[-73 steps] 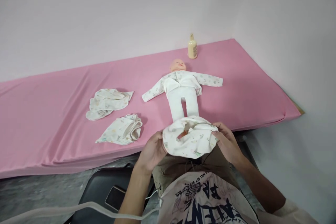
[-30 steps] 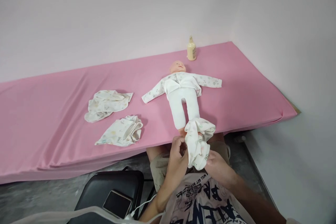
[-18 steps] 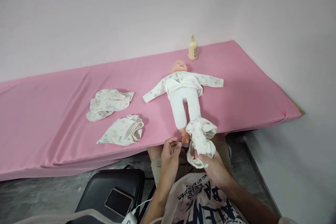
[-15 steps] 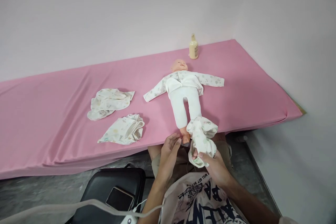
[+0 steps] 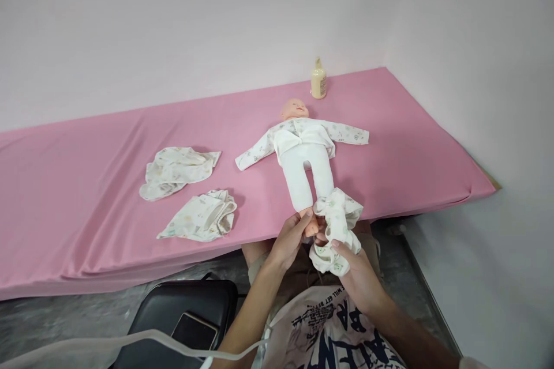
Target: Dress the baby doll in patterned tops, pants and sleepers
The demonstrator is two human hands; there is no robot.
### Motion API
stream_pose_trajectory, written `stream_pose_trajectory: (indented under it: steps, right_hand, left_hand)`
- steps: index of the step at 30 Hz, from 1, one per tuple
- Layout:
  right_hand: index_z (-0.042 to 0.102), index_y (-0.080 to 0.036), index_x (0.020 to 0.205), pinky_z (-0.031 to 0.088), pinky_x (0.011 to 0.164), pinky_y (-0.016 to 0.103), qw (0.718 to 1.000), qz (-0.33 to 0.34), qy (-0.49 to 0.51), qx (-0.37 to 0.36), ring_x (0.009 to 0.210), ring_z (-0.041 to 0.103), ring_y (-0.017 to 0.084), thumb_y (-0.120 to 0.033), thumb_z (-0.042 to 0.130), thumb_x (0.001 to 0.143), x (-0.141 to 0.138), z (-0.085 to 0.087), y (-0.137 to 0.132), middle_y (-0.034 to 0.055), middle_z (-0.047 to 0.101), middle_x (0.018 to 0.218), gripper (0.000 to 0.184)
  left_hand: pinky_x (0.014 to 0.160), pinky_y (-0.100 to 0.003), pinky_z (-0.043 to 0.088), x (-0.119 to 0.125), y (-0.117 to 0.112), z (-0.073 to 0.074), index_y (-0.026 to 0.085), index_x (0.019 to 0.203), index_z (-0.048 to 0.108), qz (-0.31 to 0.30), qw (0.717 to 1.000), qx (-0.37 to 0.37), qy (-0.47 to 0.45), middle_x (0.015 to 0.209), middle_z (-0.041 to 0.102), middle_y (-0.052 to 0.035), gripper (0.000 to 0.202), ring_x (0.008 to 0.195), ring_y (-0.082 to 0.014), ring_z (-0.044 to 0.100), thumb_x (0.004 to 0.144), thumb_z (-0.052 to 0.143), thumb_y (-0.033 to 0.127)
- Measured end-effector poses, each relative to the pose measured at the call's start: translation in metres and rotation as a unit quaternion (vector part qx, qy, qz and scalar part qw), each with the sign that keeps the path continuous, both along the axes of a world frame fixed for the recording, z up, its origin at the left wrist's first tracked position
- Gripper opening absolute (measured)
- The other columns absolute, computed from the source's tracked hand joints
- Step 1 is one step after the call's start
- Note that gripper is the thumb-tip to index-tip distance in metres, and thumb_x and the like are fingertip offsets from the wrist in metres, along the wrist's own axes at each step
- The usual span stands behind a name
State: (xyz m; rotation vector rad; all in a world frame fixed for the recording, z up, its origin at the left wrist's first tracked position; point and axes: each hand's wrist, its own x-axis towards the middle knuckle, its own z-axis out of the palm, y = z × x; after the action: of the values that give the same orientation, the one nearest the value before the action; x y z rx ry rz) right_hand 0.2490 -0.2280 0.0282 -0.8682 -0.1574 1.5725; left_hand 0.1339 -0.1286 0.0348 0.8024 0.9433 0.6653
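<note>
A baby doll (image 5: 303, 150) in a white printed top lies on its back on the pink mattress (image 5: 108, 196), feet toward me at the front edge. My left hand (image 5: 291, 235) grips the doll's bare foot at that edge. My right hand (image 5: 352, 274) holds a bunched pair of white printed baby trousers (image 5: 337, 225), which covers the doll's other foot and hangs over the edge.
Two crumpled printed baby garments (image 5: 177, 168) (image 5: 201, 216) lie on the mattress to the left. A cream bottle (image 5: 318, 79) stands by the back wall. A black chair (image 5: 182, 323) with a phone (image 5: 194, 331) on it is below left; a white cable crosses in front.
The trousers were spread between both hands, then bunched into my right hand over one doll foot. My left hand let go of them and moved up to grip the other foot.
</note>
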Motion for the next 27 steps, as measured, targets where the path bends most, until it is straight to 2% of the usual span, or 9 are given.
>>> stream_pose_trajectory:
  steps: [3,7,13,17,20,24,25,27]
  right_hand:
    - [0.063,-0.022,0.119,0.048,0.093,0.044,0.999,-0.033,0.018,-0.024,0.104,0.064,0.026,-0.033,0.077,0.075,-0.003,0.006,0.002,0.0085,0.069,0.112,0.048]
    - [0.057,-0.025,0.129,0.048,0.098,0.045,0.997,-0.044,0.016,-0.060,0.112,0.061,0.027,-0.034,0.078,0.075,-0.008,0.010,0.002,0.0077,0.067,0.119,0.059]
    - [0.052,-0.030,0.134,0.049,0.100,0.043,0.999,-0.030,0.019,-0.039,0.119,0.057,0.026,-0.038,0.075,0.077,-0.020,0.018,0.013,0.0050,0.062,0.129,0.062]
    - [0.051,-0.031,0.133,0.045,0.106,0.042,0.998,-0.039,0.021,-0.035,0.126,0.052,0.025,-0.037,0.077,0.073,-0.031,0.022,0.025,0.0040,0.062,0.129,0.066]
    - [0.047,-0.034,0.136,0.043,0.108,0.040,0.998,-0.051,0.028,-0.025,0.130,0.049,0.023,-0.036,0.076,0.075,-0.036,0.023,0.031,0.0021,0.059,0.134,0.067]
    - [0.046,-0.034,0.136,0.048,0.102,0.038,0.998,-0.051,0.020,-0.018,0.128,0.050,0.022,-0.040,0.073,0.078,-0.035,0.026,0.034,0.0018,0.057,0.135,0.064]
    - [0.047,-0.033,0.136,0.049,0.099,0.037,0.999,-0.045,0.017,-0.020,0.127,0.051,0.023,-0.042,0.072,0.078,-0.034,0.028,0.034,0.0022,0.057,0.134,0.063]
    - [0.050,-0.030,0.134,0.052,0.094,0.036,0.999,-0.015,0.011,-0.040,0.123,0.054,0.024,-0.048,0.070,0.079,-0.031,0.030,0.033,0.0037,0.059,0.132,0.061]
  left_hand:
    - [0.072,-0.024,0.046,-0.003,0.000,-0.004,0.012,0.078,0.064,-0.009,0.999,0.024,0.022,0.071,0.065,-0.0048,0.044,0.071,-0.0136,0.059,0.082,0.063,0.055]
    - [0.076,-0.026,0.048,-0.004,0.000,-0.008,0.011,0.091,0.067,0.000,0.999,0.021,0.028,0.087,0.069,-0.0082,0.044,0.081,-0.0175,0.062,0.078,0.069,0.053]
    - [0.066,-0.025,0.046,-0.002,-0.002,-0.003,0.012,0.096,0.070,-0.018,0.999,0.038,0.015,0.084,0.071,-0.0069,0.042,0.080,-0.0191,0.063,0.073,0.074,0.047]
    - [0.077,-0.030,0.049,-0.001,-0.003,0.004,0.015,0.101,0.072,-0.017,0.996,0.090,0.011,0.095,0.073,-0.0068,0.038,0.089,-0.0236,0.064,0.069,0.078,0.035]
    - [0.088,-0.034,0.049,-0.006,-0.010,0.002,0.017,0.109,0.071,-0.006,0.994,0.106,0.029,0.104,0.072,-0.0073,0.040,0.101,-0.0265,0.063,0.074,0.074,0.036]
    - [0.104,-0.037,0.041,-0.018,-0.032,-0.006,0.020,0.130,0.060,0.072,0.990,0.110,0.049,0.130,0.062,-0.0081,0.051,0.123,-0.0265,0.053,0.091,0.049,0.051]
    - [0.108,-0.037,0.038,-0.020,-0.039,-0.006,0.021,0.136,0.055,0.080,0.987,0.132,0.049,0.138,0.056,-0.0083,0.055,0.129,-0.0268,0.049,0.091,0.050,0.053]
    - [0.113,-0.036,0.032,-0.023,-0.050,-0.006,0.024,0.145,0.043,0.061,0.978,0.192,0.057,0.149,0.044,-0.0084,0.071,0.137,-0.0284,0.039,0.082,0.065,0.049]
